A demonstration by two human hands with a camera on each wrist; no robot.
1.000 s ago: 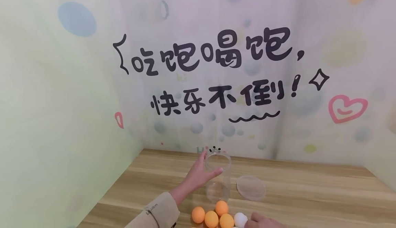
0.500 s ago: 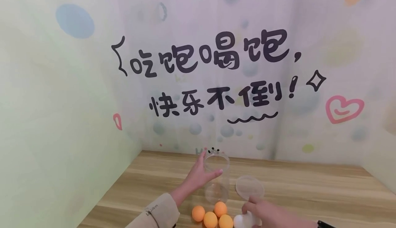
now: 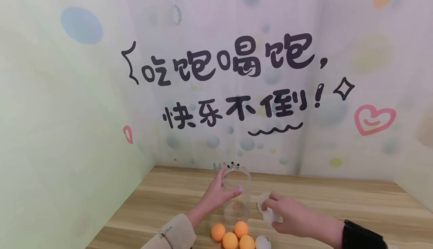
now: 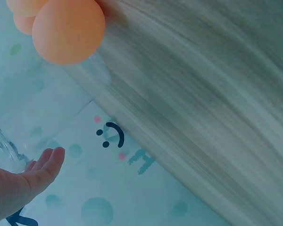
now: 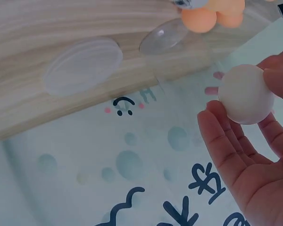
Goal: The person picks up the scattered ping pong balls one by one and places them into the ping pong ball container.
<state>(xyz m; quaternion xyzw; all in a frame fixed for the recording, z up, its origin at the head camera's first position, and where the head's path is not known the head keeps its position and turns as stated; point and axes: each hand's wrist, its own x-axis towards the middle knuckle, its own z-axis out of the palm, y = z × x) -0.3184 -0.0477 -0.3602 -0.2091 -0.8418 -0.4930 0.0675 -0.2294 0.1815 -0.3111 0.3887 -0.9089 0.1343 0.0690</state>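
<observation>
A tall clear plastic jar point(image 3: 236, 211) stands upright and uncapped on the table. My left hand point(image 3: 213, 195) grips it near the top, the thumb on the near side; in the left wrist view that hand point(image 4: 26, 186) shows at the lower left. My right hand point(image 3: 292, 215), to the right of the jar, pinches a white ping-pong ball point(image 5: 247, 94) between thumb and fingers, raised off the table. Several orange ping-pong balls point(image 3: 230, 240) and another white ping-pong ball point(image 3: 263, 243) lie together in front of the jar.
A round translucent lid point(image 5: 83, 66) lies flat on the wood-grain table point(image 3: 162, 192), right of the jar and partly covered by my right hand in the head view. Behind the table hangs a printed backdrop point(image 3: 203, 144) with black lettering.
My right hand has picked up a white ball from the right of the group and moved it up, toward the lid. The left hand stays on the jar.
</observation>
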